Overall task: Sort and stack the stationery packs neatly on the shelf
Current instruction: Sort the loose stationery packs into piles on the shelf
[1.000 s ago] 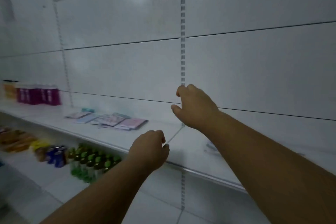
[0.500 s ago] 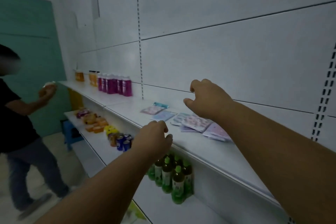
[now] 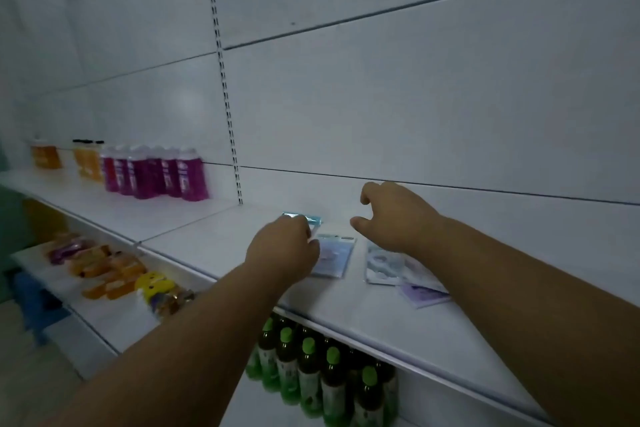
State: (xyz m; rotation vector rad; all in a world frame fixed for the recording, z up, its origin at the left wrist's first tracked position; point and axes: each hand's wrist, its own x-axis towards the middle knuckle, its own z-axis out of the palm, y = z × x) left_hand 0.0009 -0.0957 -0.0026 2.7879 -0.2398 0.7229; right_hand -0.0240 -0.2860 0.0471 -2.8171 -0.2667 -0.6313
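Observation:
Several flat stationery packs lie loose on the white shelf. A teal pack sits farthest back. A pale blue pack lies in the middle, a larger light pack to its right, and a purple pack nearest the front. My left hand hovers over the left end of the group with fingers curled; whether it touches a pack is hidden. My right hand hangs above the larger light pack, fingers bent and apart, holding nothing.
Purple bottles and orange bottles stand on the same shelf to the left. Green-capped bottles fill the shelf below, with snack packets and a yellow item further left. A slotted upright runs up the white back panel.
The view has swung left and closed in on the packs. Both hands have come down over them, the left reaching the group's left end. The person at the left is out of view.

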